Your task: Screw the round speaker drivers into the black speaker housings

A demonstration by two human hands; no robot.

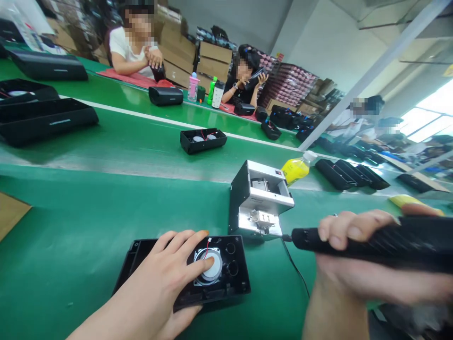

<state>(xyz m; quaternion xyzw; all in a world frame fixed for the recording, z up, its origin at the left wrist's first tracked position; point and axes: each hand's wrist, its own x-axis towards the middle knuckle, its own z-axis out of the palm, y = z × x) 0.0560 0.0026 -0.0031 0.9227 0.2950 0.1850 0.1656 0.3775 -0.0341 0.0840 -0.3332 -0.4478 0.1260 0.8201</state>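
A black plastic speaker housing [231, 285] lies on the green table, its hollow side up, with a round speaker driver [213, 273] seated inside. A short red wire with a white plug [208, 240] rises from the driver. My left hand [173, 269] grips the housing from above, one finger on the driver and the thumb at the near edge. In the air at the right, my right hand [354, 250] is closed around a black electric screwdriver [382, 241], which points left. Its tip is near the screw feeder's [262, 203] front; whether they touch I cannot tell.
A yellow bottle [296, 170] stands behind the feeder, and a black cable [297, 269] runs beside it. Beyond, a conveyor belt [141, 137] carries an open housing [203, 140] and several others. Cardboard [12, 212] lies at the left edge. Co-workers sit across the belt.
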